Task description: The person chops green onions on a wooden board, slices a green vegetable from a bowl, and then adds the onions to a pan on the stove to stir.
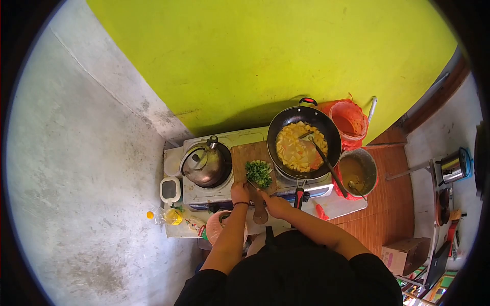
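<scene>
A wooden cutting board point(245, 154) rests over the middle of the stove, its handle pointing toward me. Chopped green leaves point(259, 173) lie in a heap near its front. My left hand point(240, 193), with a dark band at the wrist, is closed at the board's left front edge. My right hand point(277, 205) is closed by the board's handle, around what looks like a knife point(252, 184); its narrow dark blade points toward my left hand. Its grip is mostly hidden. To the right, a black wok point(329, 122) holds yellow pieces in broth, with a ladle point(322, 155) leaning in it.
A metal kettle point(206, 171) stands on the left burner of the stove point(250, 133). The wok's handle point(299, 198) points toward me beside my right forearm. A pot point(371, 166) with brown liquid and a red-wrapped bucket point(348, 120) stand right. An oil bottle point(173, 217) lies left.
</scene>
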`<state>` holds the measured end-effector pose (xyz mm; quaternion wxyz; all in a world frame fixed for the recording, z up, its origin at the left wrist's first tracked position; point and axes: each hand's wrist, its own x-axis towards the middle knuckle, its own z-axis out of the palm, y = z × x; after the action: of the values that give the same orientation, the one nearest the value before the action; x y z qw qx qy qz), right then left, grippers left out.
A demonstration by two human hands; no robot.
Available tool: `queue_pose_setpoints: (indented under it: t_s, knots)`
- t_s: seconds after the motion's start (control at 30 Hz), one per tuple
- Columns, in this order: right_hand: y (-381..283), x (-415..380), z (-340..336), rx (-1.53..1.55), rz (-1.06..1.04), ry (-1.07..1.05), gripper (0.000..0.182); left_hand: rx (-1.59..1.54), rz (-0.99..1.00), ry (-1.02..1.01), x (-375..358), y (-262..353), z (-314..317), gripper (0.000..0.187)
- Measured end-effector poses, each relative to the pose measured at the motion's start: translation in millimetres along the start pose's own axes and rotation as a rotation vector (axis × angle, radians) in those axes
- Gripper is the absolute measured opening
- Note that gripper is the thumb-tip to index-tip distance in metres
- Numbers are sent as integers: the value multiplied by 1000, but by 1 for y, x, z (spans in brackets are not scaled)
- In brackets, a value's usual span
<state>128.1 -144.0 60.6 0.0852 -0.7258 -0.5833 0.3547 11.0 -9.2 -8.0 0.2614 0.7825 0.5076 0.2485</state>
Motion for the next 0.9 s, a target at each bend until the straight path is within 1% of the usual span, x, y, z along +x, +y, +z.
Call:
queue_pose_setpoints:
  t_s: [0.07,0.17,0.27,0.37,0.47,0.57,0.67,0.77,0.9]
  knots:
    - [-1,0,-2,7,-2,-12,71,-22,2,18,-1,-6,8,11]
    - [1,6,1,-73,-11,-13,74,18,-2,43,-1,-6,9,10]
    - [6,15,11,-124,-49,46,75,14,-21,49,-2,-7,7,11]
    - [-5,15,7,-205,16,27,75,9,-70,26,-1,-7,1,11]
    - [-6,11,3,-114,27,37,73,10,-30,23,-3,-17,7,11]
    - [-8,4,-6,-35,37,21,71,40,128,79,-11,-19,5,13]
    - [-2,3,-2,26,16,26,69,6,138,88,-10,-18,5,12]
    - [6,6,7,50,-47,4,68,-52,72,67,-3,-19,8,13]
    - [2,2,2,48,-31,-19,68,-10,15,57,-3,-13,6,14]
